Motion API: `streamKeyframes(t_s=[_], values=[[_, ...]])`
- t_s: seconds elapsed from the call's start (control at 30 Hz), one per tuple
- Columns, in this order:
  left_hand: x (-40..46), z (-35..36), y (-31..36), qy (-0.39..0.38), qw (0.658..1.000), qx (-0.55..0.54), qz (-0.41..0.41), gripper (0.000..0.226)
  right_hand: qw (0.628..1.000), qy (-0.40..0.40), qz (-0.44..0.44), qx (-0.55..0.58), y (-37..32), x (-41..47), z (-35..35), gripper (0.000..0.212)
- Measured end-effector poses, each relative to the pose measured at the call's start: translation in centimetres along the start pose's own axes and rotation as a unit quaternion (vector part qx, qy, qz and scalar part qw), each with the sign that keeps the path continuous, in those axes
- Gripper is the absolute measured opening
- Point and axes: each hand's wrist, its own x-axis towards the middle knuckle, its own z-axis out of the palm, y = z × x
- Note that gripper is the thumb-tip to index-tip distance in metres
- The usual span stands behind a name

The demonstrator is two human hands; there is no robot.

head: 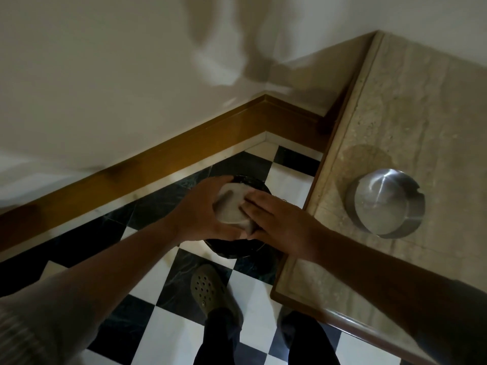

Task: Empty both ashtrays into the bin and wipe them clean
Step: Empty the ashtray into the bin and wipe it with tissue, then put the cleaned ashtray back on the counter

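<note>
My left hand (200, 210) grips a round, pale grey ashtray (229, 206) by its rim and holds it tilted over a black round bin (237, 250) on the floor. My right hand (279, 219) lies flat across the ashtray's right side, fingers pressing a pale cloth (247, 230) against it. Most of the cloth is hidden under the fingers. A second ashtray (384, 201), shiny steel with notches in its rim, stands upright on the marble counter (421, 101) to the right, apart from both hands.
The bin stands in a corner on black-and-white checkered tiles (168, 325), beside the counter's wooden edge (324, 164). A brown skirting board (158, 164) runs along the white walls. My feet, one in a green clog (208, 288), are just in front of the bin.
</note>
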Motion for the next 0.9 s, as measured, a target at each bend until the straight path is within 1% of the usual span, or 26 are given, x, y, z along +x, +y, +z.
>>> streamKeyframes(t_s=[0.03, 0.1, 0.17, 0.23, 0.3, 0.37, 0.4, 0.47, 0.57, 0.6, 0.73, 0.8, 0.9], values=[[-0.3, -0.7, 0.4, -0.002, 0.995, -0.082, -0.052, 0.095, 0.996, 0.002, 0.049, 0.078, -0.4, -0.2, -0.6, 0.064], [-0.9, -1.8, 1.4, 0.016, 0.968, -0.215, -0.125, 0.068, 0.963, 0.019, 0.161, 0.216, -1.4, -0.7, -1.4, 0.062], [-1.3, -2.3, 2.4, 0.05, 0.944, -0.288, -0.151, 0.05, 0.925, 0.071, 0.254, 0.275, -2.2, -0.8, -1.8, 0.055], [-1.6, -2.2, 3.5, 0.093, 0.916, -0.346, -0.183, 0.028, 0.888, 0.113, 0.332, 0.297, -2.4, -0.7, -2.1, 0.047], [-1.8, -1.9, 4.4, 0.129, 0.887, -0.38, -0.227, 0.019, 0.843, 0.142, 0.397, 0.335, -2.5, -0.4, -2.2, 0.044], [-2.0, -1.5, 5.5, 0.137, 0.888, -0.374, -0.23, 0.017, 0.778, 0.167, 0.459, 0.396, -2.5, -0.5, -2.7, 0.036], [-2.0, -1.4, 6.2, 0.137, 0.893, -0.365, -0.226, 0.019, 0.756, 0.173, 0.48, 0.41, -2.6, -0.6, -3.1, 0.032], [-2.0, -1.3, 7.1, 0.145, 0.894, -0.354, -0.235, 0.021, 0.744, 0.18, 0.502, 0.402, -2.8, -0.8, -3.5, 0.027], [-1.8, -1.2, 8.5, 0.156, 0.893, -0.342, -0.249, 0.02, 0.737, 0.201, 0.522, 0.38, -2.8, -1.6, -4.6, 0.026], [-1.8, -1.2, 9.0, 0.158, 0.895, -0.335, -0.248, 0.02, 0.739, 0.208, 0.523, 0.369, -2.6, -2.0, -4.9, 0.026], [-1.6, -0.5, 12.0, 0.156, 0.908, -0.315, -0.229, 0.021, 0.774, 0.218, 0.513, 0.299, -1.6, -4.3, -6.8, 0.028], [-1.4, 0.2, 14.3, 0.157, 0.912, -0.311, -0.217, 0.021, 0.78, 0.229, 0.514, 0.273, -0.8, -5.8, -7.8, 0.03], [-0.5, 2.2, 19.2, 0.147, 0.917, -0.315, -0.197, 0.022, 0.777, 0.259, 0.516, 0.252, 1.1, -9.8, -9.9, 0.034]])
